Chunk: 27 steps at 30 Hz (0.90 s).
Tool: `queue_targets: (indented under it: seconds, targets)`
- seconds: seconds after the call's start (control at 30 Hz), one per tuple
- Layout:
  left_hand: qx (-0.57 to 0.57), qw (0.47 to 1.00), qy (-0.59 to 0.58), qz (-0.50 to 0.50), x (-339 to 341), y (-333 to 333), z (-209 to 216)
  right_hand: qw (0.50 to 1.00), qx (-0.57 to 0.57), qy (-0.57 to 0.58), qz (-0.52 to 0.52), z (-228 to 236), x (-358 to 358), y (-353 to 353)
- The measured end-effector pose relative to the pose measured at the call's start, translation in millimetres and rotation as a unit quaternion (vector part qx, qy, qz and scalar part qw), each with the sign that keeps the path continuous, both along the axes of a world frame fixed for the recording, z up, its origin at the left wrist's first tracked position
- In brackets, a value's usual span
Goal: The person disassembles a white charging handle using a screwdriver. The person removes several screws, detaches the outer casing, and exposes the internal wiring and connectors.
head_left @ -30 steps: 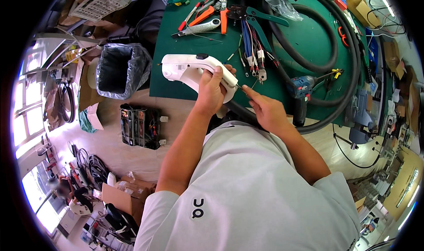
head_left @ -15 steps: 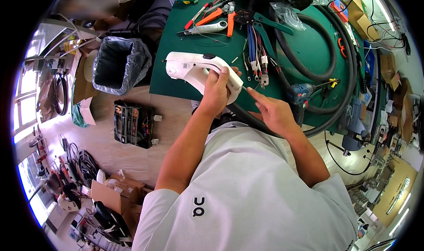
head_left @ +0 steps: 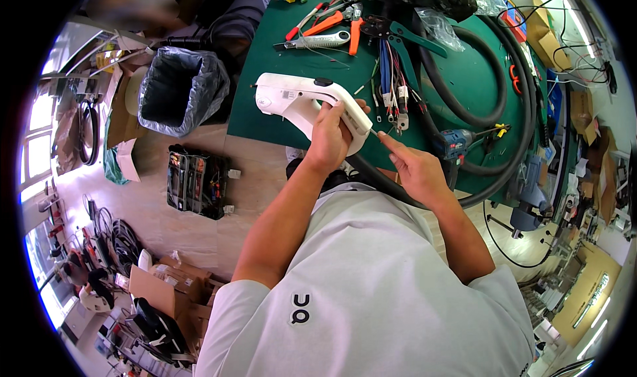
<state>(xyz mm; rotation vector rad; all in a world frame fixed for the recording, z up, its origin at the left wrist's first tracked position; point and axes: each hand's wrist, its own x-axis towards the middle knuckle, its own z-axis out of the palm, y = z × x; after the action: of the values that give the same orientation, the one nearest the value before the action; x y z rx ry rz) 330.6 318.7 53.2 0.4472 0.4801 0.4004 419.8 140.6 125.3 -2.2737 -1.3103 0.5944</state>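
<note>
Currently the left hand (head_left: pixel 332 137) is wrapped firmly round the lower arm of a white handle-shaped housing (head_left: pixel 282 97); the housing's broad end sticks out up and left of the grip, over the edge of the green tabletop (head_left: pixel 255 126). Right hand (head_left: pixel 418 170) sits just right of it: index extended to a thin metal shaft (head_left: pixel 373 132) at the housing's near end, other fingers curled; can't tell how tightly they close. Surface beyond the grip: utility knife (head_left: pixel 322 40), orange-handled pliers (head_left: pixel 355 37), green-handled crimper (head_left: pixel 418 40). Right of those, nearer the grip, bare-ended wires (head_left: pixel 386 72) fan out. Well right of the grip, thick black cable (head_left: pixel 501 91) loops round a blue power drill (head_left: pixel 456 145). Room: left of the grip, a bin (head_left: pixel 182 88) with a grey liner; below that, an uncovered tool case (head_left: pixel 198 181) on the pale floor (head_left: pixel 259 178). Far lower left of the grip, cardboard boxes (head_left: pixel 149 287) and, past them, another person (head_left: pixel 97 294), too small to make out.
</note>
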Motion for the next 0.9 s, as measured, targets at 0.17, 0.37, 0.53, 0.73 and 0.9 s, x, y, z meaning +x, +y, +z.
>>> queue_targets:
  seconds: [0.17,0.37,0.53,0.73,0.9]
  targets:
    - [0.005,1.000,0.004,0.003,0.7,-0.5,-0.3,0.999,0.045,-0.029,-0.007,-20.9,-13.7,-4.1]
    - [0.026,1.000,0.002,-0.009,-0.7,-0.4,-0.9,0.999,0.046,-0.021,-0.005,-13.8,-8.9,-4.2]
    - [0.023,1.000,0.007,-0.002,-0.4,-1.7,-3.3,1.000,0.018,-0.011,-0.004,0.3,-4.0,0.6]
    - [0.027,1.000,-0.003,-0.014,-2.0,-0.4,-4.0,1.000,0.003,0.009,-0.010,6.4,-3.6,3.4]
    - [0.037,0.999,0.008,-0.012,-0.4,-1.8,-3.9,1.000,0.022,0.014,-0.012,3.8,-3.0,2.8]
